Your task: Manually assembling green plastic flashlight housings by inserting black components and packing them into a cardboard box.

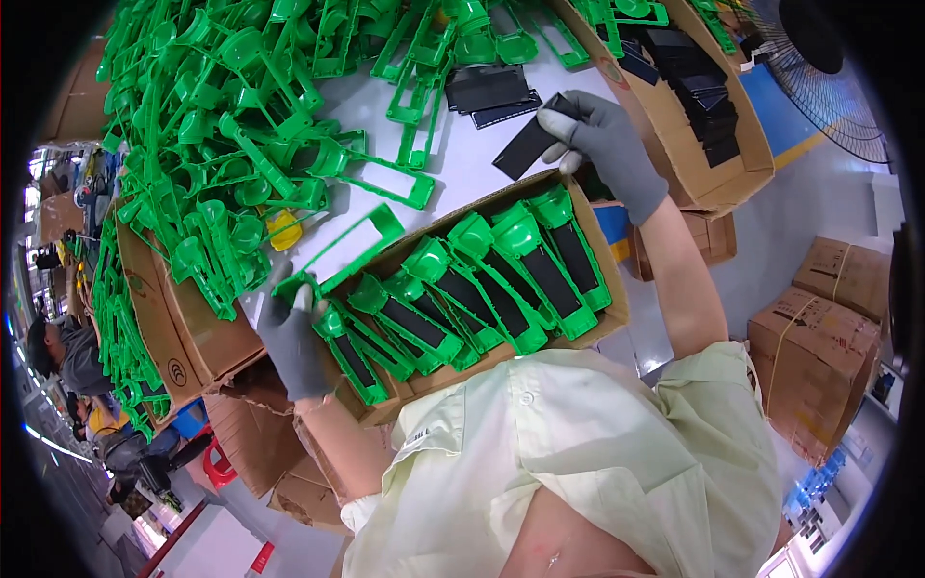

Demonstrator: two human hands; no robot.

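Observation:
My left hand (292,337), in a grey glove, grips one end of a green plastic frame (358,245) with a long open window. The frame tilts up over the left corner of a cardboard box (615,279). Between the gloved thumb and fingers of my right hand (607,144) is a thin black rectangular panel (528,146), held above the box's far edge. Inside the box, green frames with black panels fitted in their windows (549,279) stand in a leaning row. Several loose black panels (487,89) lie on the white table just beyond my right hand.
A big heap of green frames (231,106) covers the far left of the white table (358,106). At right stands an open carton (742,173) of black panels, with a fan (819,67) behind. Stacked cartons (814,356) are on the right floor; people (72,356) sit far left.

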